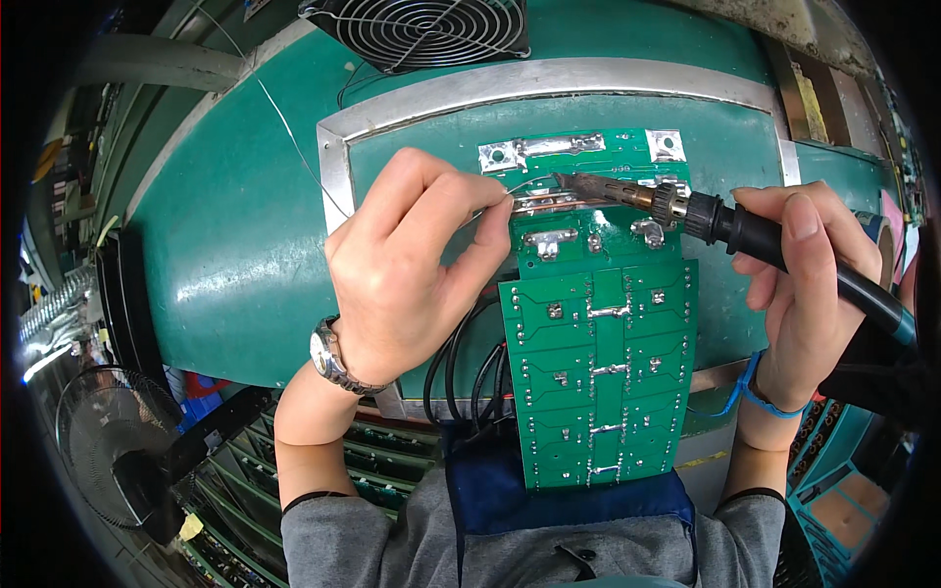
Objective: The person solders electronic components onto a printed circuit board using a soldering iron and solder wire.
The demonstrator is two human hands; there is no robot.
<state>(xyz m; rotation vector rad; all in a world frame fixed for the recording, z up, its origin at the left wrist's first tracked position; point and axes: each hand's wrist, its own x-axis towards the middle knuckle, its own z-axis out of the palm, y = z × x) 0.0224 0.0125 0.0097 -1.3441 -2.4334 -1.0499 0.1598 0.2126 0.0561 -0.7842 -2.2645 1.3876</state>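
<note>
A soldering iron (720,220) is gripped in my right hand (809,255), its dark tip pointing left over the far part of a green circuit board (608,382). My left hand (417,250) pinches a thin solder wire (284,122) between thumb and fingers. The wire's short end reaches to the iron's tip; its long part trails up toward the far left. Shiny solder patches and copper-coloured strips (559,204) lie on the board just under the tip. The board's near end rests by my blue apron (578,514).
A black fan (421,34) with a wire guard stands at the far edge. A metal frame (549,73) borders the green work surface (235,225). Black cables (461,363) hang left of the board. At the lower left are another fan (118,451) and racked boards (255,490).
</note>
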